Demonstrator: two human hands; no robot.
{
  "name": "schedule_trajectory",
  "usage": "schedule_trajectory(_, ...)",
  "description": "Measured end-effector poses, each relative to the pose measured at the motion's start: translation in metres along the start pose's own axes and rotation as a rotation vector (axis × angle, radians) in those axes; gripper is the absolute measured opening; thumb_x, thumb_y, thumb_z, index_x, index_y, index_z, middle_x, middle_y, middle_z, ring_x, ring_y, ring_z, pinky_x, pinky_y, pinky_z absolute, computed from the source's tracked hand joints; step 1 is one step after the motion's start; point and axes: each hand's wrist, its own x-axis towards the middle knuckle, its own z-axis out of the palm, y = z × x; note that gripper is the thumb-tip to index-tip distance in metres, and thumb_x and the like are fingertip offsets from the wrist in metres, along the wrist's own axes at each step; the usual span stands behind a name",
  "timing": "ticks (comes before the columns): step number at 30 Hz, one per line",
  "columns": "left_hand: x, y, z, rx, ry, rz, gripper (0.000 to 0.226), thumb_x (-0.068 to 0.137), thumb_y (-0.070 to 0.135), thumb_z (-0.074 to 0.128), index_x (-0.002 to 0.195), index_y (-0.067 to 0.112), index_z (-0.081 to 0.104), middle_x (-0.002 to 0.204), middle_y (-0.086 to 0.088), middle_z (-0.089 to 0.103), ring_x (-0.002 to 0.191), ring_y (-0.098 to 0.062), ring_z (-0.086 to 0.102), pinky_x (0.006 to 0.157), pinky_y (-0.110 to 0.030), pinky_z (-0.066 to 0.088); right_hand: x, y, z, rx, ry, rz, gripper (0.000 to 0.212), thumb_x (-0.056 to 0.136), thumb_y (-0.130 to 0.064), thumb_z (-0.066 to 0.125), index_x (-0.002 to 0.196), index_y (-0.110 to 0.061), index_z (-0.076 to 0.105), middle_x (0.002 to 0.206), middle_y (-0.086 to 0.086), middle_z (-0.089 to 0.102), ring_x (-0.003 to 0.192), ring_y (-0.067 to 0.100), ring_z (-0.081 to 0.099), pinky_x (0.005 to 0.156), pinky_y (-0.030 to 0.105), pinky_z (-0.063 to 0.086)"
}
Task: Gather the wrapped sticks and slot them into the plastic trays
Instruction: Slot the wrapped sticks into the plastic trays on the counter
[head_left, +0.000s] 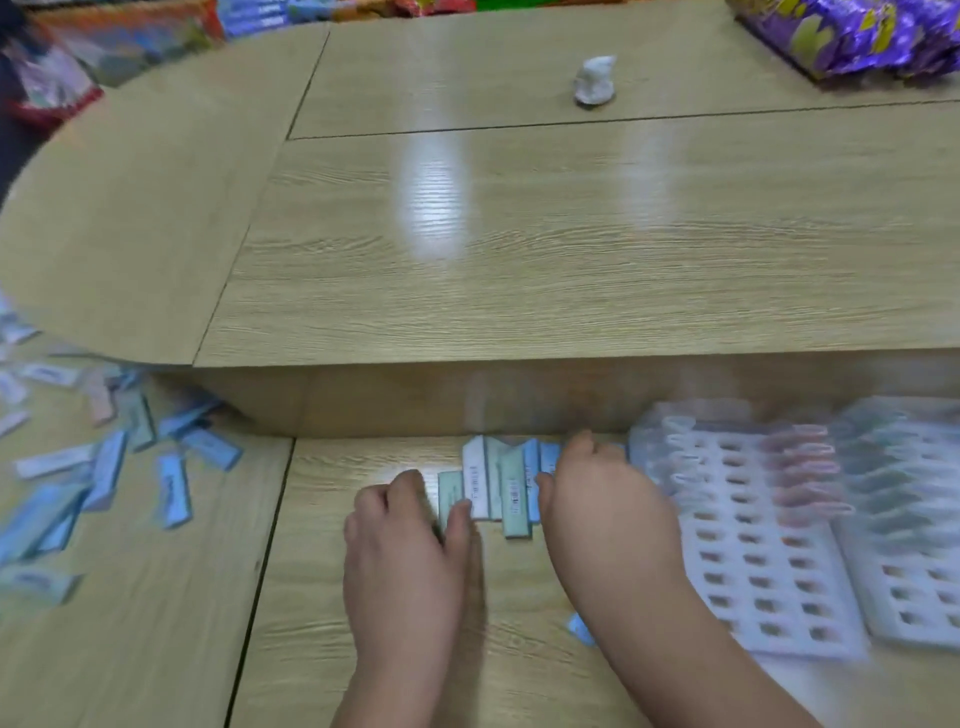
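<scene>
Several wrapped sticks (500, 483) sit gripped between left hand (405, 545) and right hand (605, 501).

Bright, even indoor light falls from overhead. Two pale vertical streaks of glare lie on the raised counter (519, 291), the left one stronger. A soft shadow sits under its front lip, and a short dark one lies just right of the left hand (405, 540). Motion blur smears the plastic trays (769, 545) on the right and the scattered sticks (104, 467) on the far left. The wrapped sticks (498, 488) between the hands are sharpest, their barcodes faintly visible. Wide-angle distortion bends the counter's left edge.
</scene>
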Motion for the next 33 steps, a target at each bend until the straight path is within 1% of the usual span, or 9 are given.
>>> schedule_trajectory(4,0.003,-0.003,-0.008,-0.017,-0.021,-0.025,0.035,0.090,0.040,0.066,0.116,0.016,0.061,0.103,-0.004,0.062,0.099,-0.029,0.057,0.073,-0.040,0.047,0.006,-0.006,0.004,0.002,0.010,-0.005,0.023,0.098,-0.023,0.054,0.117,-0.016,0.044,0.114,0.004,0.050,0.093,0.016,0.061,0.056,0.026,0.036)
schedule_trajectory(9,0.006,-0.009,-0.019,-0.036,-0.082,-0.040,0.017,0.088,0.040,0.068,0.091,0.025,0.058,0.084,0.008,0.062,0.082,-0.020,0.060,0.063,-0.035,0.043,0.000,-0.008,0.012,0.200,0.041,-0.031,0.029,0.095,-0.046,0.051,0.117,-0.027,0.046,0.108,-0.003,0.060,0.097,0.020,0.061,0.056,0.031,0.029)
schedule_trajectory(14,0.008,-0.027,-0.024,-0.280,-0.122,-0.173,0.022,0.084,0.034,0.074,0.069,0.026,0.060,0.062,0.008,0.064,0.060,-0.009,0.060,0.056,-0.030,0.044,-0.012,-0.006,0.023,0.520,0.070,-0.025,0.014,0.088,-0.040,0.061,0.101,-0.034,0.060,0.093,-0.015,0.066,0.086,0.009,0.063,0.067,0.031,0.050)
schedule_trajectory(18,0.004,-0.033,-0.034,-0.546,-0.079,-0.188,0.014,0.086,0.034,0.074,0.075,0.035,0.066,0.066,0.011,0.066,0.054,-0.002,0.057,0.056,-0.031,0.044,-0.017,0.004,0.021,0.767,0.107,-0.020,0.011,0.087,-0.036,0.066,0.098,-0.038,0.066,0.083,-0.024,0.063,0.080,-0.004,0.059,0.069,0.024,0.050)
schedule_trajectory(22,-0.004,-0.015,-0.039,-0.728,-0.115,-0.115,0.012,0.086,0.031,0.075,0.082,0.040,0.069,0.073,0.014,0.070,0.062,0.003,0.061,0.058,-0.013,0.046,-0.027,0.016,0.009,0.934,0.076,-0.085,0.016,0.091,-0.036,0.063,0.100,-0.048,0.069,0.092,-0.029,0.063,0.092,-0.007,0.058,0.073,0.013,0.045)
schedule_trajectory(25,-0.011,0.004,-0.037,-0.812,-0.164,-0.086,0.015,0.084,0.024,0.078,0.083,0.038,0.072,0.072,0.015,0.070,0.062,0.004,0.060,0.058,-0.008,0.045,-0.036,0.032,-0.004,1.039,0.069,-0.113,0.025,0.091,-0.030,0.065,0.100,-0.053,0.065,0.093,-0.024,0.066,0.082,-0.008,0.060,0.069,0.007,0.044)
schedule_trajectory(28,-0.017,0.021,-0.033,-0.881,-0.182,-0.082,0.016,0.084,0.023,0.078,0.084,0.038,0.074,0.073,0.012,0.071,0.064,0.003,0.060,0.061,-0.010,0.046,-0.042,0.058,-0.013,1.268,0.061,-0.045,0.031,0.086,-0.019,0.072,0.100,-0.046,0.068,0.082,-0.018,0.069,0.063,0.000,0.062,0.056,0.011,0.048)
schedule_trajectory(31,-0.024,0.042,-0.030,-0.932,-0.207,-0.081,0.020,0.084,0.023,0.077,0.086,0.042,0.075,0.081,0.006,0.074,0.070,-0.001,0.064,0.067,-0.018,0.050,-0.045,0.086,-0.021,1.451,0.105,0.021,0.025,0.083,-0.008,0.075,0.097,-0.028,0.067,0.073,-0.008,0.070,0.060,0.001,0.059,0.055,0.012,0.046)
schedule_trajectory(33,-0.029,0.056,-0.028,-0.942,-0.244,-0.059,0.021,0.085,0.023,0.075,0.086,0.044,0.075,0.086,0.002,0.075,0.071,-0.001,0.065,0.063,-0.013,0.050,-0.048,0.106,-0.026,1.481,0.134,0.036,0.019,0.083,-0.010,0.076,0.091,-0.025,0.068,0.073,-0.006,0.071,0.061,0.002,0.061,0.054,0.011,0.046)
